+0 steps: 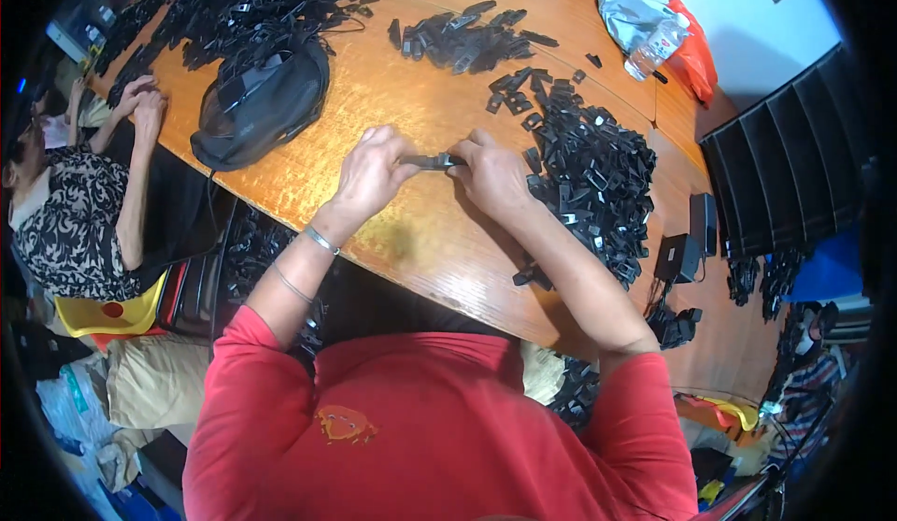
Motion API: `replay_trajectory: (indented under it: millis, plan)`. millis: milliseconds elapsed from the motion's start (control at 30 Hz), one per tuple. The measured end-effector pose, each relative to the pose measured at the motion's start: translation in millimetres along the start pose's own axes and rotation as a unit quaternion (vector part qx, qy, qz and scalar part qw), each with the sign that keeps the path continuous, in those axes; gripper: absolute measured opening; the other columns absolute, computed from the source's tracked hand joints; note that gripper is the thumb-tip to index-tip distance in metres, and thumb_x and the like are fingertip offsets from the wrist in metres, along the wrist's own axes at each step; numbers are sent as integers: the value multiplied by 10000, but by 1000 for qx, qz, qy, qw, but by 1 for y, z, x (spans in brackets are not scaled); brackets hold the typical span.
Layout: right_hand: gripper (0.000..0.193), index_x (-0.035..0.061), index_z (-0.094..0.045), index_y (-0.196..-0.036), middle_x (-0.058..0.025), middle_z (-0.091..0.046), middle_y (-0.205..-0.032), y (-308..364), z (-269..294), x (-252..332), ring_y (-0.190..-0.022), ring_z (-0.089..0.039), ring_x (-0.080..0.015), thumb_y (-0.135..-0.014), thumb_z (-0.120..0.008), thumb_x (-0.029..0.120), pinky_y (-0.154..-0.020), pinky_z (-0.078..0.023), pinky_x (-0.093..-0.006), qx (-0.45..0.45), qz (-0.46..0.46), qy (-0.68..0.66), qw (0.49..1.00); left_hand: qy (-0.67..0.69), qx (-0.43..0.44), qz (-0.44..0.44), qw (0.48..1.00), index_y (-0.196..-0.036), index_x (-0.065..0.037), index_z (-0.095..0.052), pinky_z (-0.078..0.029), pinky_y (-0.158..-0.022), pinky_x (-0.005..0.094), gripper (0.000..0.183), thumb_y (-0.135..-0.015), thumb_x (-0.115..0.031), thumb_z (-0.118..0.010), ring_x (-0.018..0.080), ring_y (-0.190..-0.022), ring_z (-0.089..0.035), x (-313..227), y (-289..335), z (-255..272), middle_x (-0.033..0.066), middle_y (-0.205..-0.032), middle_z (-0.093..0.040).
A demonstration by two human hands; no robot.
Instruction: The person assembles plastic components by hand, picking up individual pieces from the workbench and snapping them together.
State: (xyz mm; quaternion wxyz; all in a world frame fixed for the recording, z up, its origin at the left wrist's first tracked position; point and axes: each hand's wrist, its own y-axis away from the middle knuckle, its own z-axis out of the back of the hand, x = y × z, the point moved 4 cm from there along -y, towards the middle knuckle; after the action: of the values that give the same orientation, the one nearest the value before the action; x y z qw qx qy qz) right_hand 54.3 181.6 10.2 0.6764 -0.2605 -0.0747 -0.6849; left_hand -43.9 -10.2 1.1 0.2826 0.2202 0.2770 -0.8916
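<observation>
Between my two hands, above the wooden table [392, 231], is a small dark strip-like piece [433, 161] with a bulkier part near its right end. The fingers of my left hand [371, 168] pinch its left end. At the other end, my right hand [495, 175] closes on the bulkier part, which the fingertips partly cover. Just right of that hand lies a large heap of small black plastic pieces [598, 185], some with pale marks. Farther off sits a smaller pile of flat, long dark pieces [467, 40].
A black mesh bag [271, 114] rests left of my hands, before a big heap of black parts [252, 7]. At left sits another person [79, 213], hands together at the table edge. A clear bottle [657, 46], plastic bags [621, 2] and a black box [676, 259] are right.
</observation>
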Motion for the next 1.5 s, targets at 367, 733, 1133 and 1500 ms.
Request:
replay_trajectory:
  millis: [367, 733, 1133, 1500]
  plan:
    - [126, 91, -809, -970, -121, -727, -978, -26, -15, 6, -807, -749, -386, -848, -809, 122, -716, -602, -492, 17, 93, 79, 992, 9, -29, -8, 999, -969, -40, -726, -537, -849, 475, 203, -838, -76, -876, 370, -983, -654, -2, -5, -8, 130, -991, -656]
    - [87, 86, -766, -919, -140, -723, -996, -13, 9, -7, -856, -758, -372, -920, -758, 173, -779, -614, -508, 34, 92, 38, 994, -107, 87, 181, 974, -1031, -25, -760, -568, -890, 445, 264, -804, -48, -892, 360, -1027, -712, 54, 145, 145, 137, -1031, -720]
    - [145, 1, -731, -1010, -196, -659, -1130, -71, 23, -90, -1081, -696, -389, -953, -652, 109, -867, -624, -488, -32, 65, 140, 987, 9, 10, 37, 999, -1313, -41, -740, -575, -998, 437, 330, -1022, -194, -756, 353, -1125, -723, 46, -60, 61, 177, -1211, -724]
    - [179, 21, -716, -1101, -230, -661, -1104, -55, 21, -63, -1015, -724, -444, -948, -704, 113, -837, -615, -530, 24, 31, 83, 996, -82, -11, 111, 990, -1525, -231, -660, -344, -1280, 612, 527, -1057, -471, -692, 423, -1590, -407, 88, -215, -51, 180, -1605, -585]
